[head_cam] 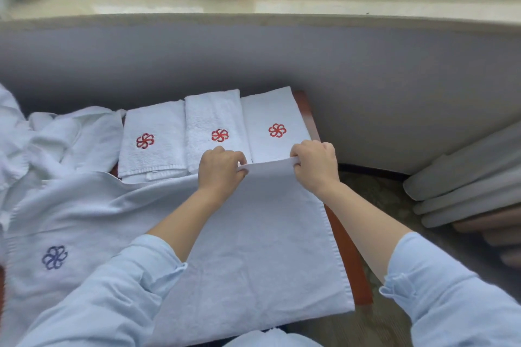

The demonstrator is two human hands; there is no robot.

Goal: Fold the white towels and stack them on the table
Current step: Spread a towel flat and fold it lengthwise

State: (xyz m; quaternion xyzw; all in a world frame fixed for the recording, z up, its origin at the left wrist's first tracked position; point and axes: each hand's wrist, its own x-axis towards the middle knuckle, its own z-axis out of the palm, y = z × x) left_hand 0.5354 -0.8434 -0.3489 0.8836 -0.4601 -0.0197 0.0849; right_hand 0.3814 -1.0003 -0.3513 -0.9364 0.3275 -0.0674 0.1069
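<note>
A large white towel [248,248] with a blue flower emblem [55,257] lies spread over the near part of the wooden table [349,256]. My left hand [221,167] and my right hand [317,162] each pinch its far edge, lifting that edge slightly. Behind the hands, three folded white towels with red flower emblems lie side by side: the left one [153,135], the middle one [214,127] and the right one [275,121].
A heap of unfolded white towels [53,138] covers the table's left end. A grey wall [253,59] rises just behind the table under a window sill [253,5]. Rolled grey and brown items [468,186] lie on the floor at the right.
</note>
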